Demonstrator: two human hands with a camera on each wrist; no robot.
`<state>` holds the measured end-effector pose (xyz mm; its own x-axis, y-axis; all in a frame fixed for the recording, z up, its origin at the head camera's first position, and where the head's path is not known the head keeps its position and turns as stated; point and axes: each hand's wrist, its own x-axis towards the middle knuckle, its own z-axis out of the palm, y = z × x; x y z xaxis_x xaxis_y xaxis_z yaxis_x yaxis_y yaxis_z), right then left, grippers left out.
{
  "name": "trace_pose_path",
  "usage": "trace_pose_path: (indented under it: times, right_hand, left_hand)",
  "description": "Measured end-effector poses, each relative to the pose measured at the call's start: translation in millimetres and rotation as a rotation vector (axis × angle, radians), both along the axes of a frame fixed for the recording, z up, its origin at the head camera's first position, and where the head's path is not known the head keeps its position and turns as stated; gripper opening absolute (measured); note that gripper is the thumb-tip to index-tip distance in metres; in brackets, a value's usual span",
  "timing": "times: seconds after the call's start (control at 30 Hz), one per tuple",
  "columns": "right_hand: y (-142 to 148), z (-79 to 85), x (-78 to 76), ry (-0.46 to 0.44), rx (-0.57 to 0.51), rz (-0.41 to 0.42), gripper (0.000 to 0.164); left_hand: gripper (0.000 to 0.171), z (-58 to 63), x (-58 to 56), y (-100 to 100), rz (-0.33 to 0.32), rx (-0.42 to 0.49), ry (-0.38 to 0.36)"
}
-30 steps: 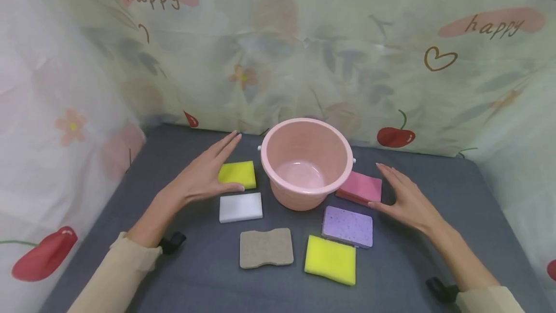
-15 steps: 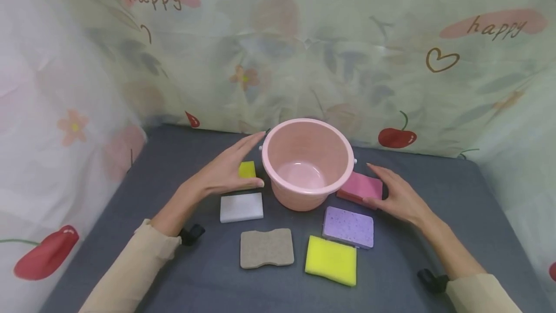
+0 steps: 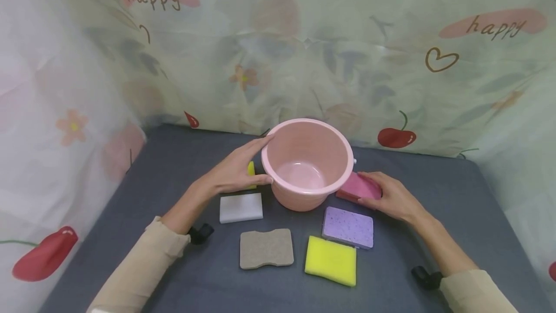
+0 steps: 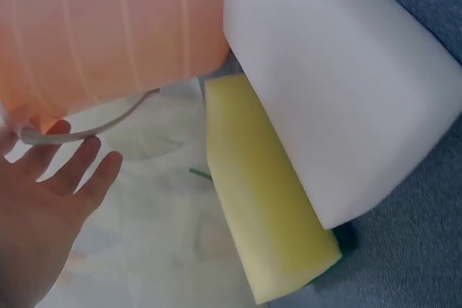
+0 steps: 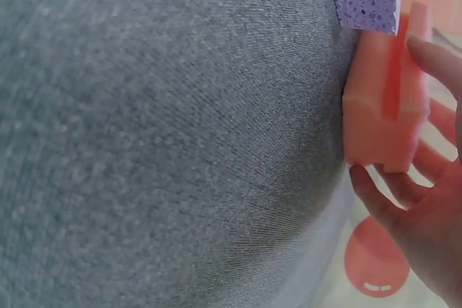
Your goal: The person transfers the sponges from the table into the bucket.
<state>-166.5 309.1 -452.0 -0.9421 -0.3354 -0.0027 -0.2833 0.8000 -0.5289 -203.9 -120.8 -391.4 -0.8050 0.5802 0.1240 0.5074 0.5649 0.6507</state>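
A pink bucket (image 3: 299,199) stands upright in the middle of the grey table. My left hand (image 3: 234,170) is at its left side, thumb and fingertips spread along the rim. In the left wrist view the fingers of that hand (image 4: 43,207) lie by the bucket's handle (image 4: 101,129). To the bucket's right, my right hand (image 3: 393,197) holds a pink sponge (image 3: 358,186) at its right end, thumb in front and fingers behind. The right wrist view shows the thumb against the same sponge (image 5: 386,131), with fingers around its end.
Partly behind my left hand lies a yellow sponge (image 3: 252,173), with a white sponge (image 3: 241,207) in front of it. Nearer are a grey-brown notched sponge (image 3: 266,249), a yellow sponge (image 3: 331,260) and a purple sponge (image 3: 348,227). A patterned curtain (image 3: 304,62) hangs behind the table.
My left hand has moved right, over the yellow sponge to the bucket's rim. My right hand has moved left and closed its fingers and thumb around the pink sponge. The bucket has stayed put.
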Motion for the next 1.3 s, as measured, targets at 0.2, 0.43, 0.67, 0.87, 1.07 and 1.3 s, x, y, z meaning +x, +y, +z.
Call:
trace_pose_path:
  times: [0.2,0.43,0.67,0.87,1.07,1.3]
  right_hand:
    - [0,5.6,-0.7,-0.008,-0.006,-0.006,0.077]
    - [2,22.9,-0.8,-0.016,0.028,-0.031,0.079]
    - [8,48.2,-3.1,0.009,0.077,-0.058,0.08]
    - [11,65.7,-4.0,0.018,0.101,-0.07,0.081]
    - [12,82.3,-3.5,0.045,0.114,-0.077,0.079]
    - [12,105.3,-3.2,0.087,0.097,-0.1,0.077]
  left_hand:
    - [0.101,0.1,0.4,4,0.038,-0.036,0.031]
    - [0.102,-1.5,0.1,6,0.041,-0.007,0.037]
    - [0.098,-5.3,-0.5,9,-0.012,0.137,-0.015]
    - [0.097,-6.5,0.0,10,-0.019,0.185,-0.047]
    - [0.099,-7.0,-0.2,11,-0.027,0.21,-0.074]
    - [0.098,-5.9,1.5,12,-0.029,0.274,-0.112]
